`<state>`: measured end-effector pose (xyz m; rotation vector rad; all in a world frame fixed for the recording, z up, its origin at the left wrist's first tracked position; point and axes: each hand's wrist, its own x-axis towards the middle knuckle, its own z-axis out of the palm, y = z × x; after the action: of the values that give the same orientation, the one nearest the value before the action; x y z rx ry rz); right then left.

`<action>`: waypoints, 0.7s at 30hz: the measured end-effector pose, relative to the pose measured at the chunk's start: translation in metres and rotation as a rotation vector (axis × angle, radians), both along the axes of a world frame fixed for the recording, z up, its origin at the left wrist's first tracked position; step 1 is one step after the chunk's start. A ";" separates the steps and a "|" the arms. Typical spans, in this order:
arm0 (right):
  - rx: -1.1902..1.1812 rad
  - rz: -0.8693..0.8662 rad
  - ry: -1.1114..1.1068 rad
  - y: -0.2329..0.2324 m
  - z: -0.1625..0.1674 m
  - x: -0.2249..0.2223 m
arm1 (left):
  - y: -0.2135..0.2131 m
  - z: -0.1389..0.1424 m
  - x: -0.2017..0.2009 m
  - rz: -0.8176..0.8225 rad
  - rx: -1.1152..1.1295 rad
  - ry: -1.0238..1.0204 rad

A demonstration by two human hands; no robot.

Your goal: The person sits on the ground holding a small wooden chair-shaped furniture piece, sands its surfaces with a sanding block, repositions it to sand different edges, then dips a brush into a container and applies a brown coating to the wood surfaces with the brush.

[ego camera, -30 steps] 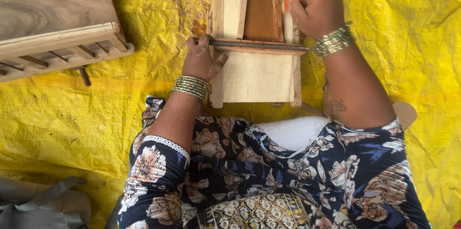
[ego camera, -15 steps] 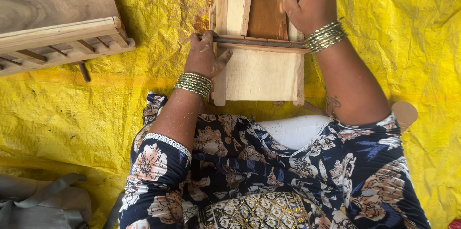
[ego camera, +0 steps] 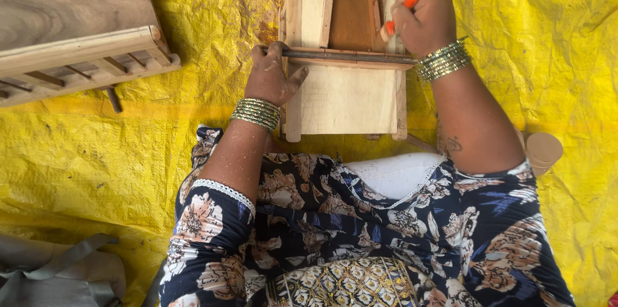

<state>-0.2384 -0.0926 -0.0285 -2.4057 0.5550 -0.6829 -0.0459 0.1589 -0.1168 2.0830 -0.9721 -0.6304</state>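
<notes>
Though gripped, orange tool (ego camera: pixel 400 11) protruding above.

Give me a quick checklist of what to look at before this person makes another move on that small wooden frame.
1. Left hand steadies the wooden frame at its left rail: ok.
2. Right hand closed on the orange-handled tool: ok.
3. Tool tip placed correctly on the wood: cannot tell, hidden by the hand.
4. Dark metal rod lies across the frame: ok.
5. Frame rests flat on the yellow tarp: cannot tell.
6. Wooden stool apart from the hands: ok.
</notes>
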 end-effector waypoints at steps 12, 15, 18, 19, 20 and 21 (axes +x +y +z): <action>-0.301 0.085 -0.059 -0.052 -0.049 -0.010 | 0.003 -0.005 0.007 -0.023 -0.034 -0.036; -0.149 0.004 0.056 -0.050 -0.063 -0.028 | 0.004 -0.005 0.007 -0.030 -0.022 -0.039; 0.152 0.081 -0.080 -0.044 -0.064 -0.066 | 0.004 -0.006 0.008 -0.026 -0.015 -0.047; 0.198 0.103 -0.139 -0.044 -0.062 -0.078 | 0.004 -0.007 0.007 -0.024 -0.011 -0.046; 0.245 0.126 -0.199 -0.045 -0.060 -0.088 | 0.004 -0.008 0.007 -0.020 -0.016 -0.051; 0.290 0.148 -0.264 -0.046 -0.060 -0.094 | 0.005 -0.009 0.008 -0.019 -0.023 -0.060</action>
<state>-0.3325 -0.1388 -0.0890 -2.0247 0.3368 -0.7812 -0.0384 0.1640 -0.1254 2.0850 -1.0289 -0.5669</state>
